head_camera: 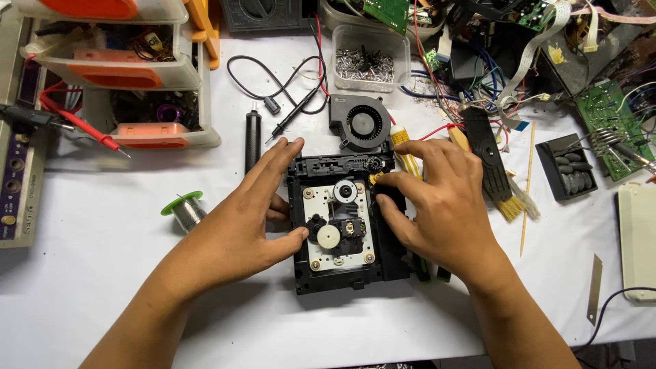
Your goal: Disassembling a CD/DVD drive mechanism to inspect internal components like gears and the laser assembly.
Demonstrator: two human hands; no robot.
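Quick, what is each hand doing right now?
Left hand: open, fingers spread, resting on the left edge of the black disc drive mechanism.
Right hand: fingers curled on the mechanism's right side; whether it pinches anything cannot be told.

The black disc drive mechanism (339, 225) I'm holding is lying flat on the white table, its open side facing up, showing a metal plate, a white gear, a round spindle hub and small black gears.
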